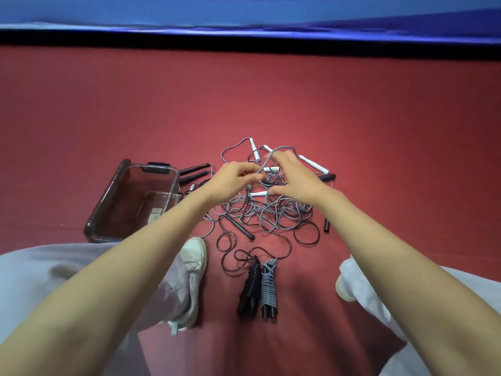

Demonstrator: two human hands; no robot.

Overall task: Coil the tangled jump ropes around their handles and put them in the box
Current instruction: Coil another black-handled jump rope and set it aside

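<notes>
Red floor (pixel 379 118), blue wall (pixel 244 12); left fingers (pixel 250 169) pinch grey rope (pixel 267 161), right fingers (pixel 282 158) spread.

A red floor (pixel 108 118) carries everything. At the centre of the frame lies a tangle of jump ropes (pixel 265 213), grey and black cords with white and black handles. Left of it stands a clear plastic box (pixel 107 195), with two black handles (pixel 193 172) just beside its far corner. At lower centre, a coiled black rope (pixel 249 289) and a coiled grey rope (pixel 269 289) lie side by side. A white shoe (pixel 193 267) rests to their left.

One box (pixel 107 195), two coiled ropes (pixel 249 286) (pixel 269 287), one tangled heap (pixel 271 213).
</notes>
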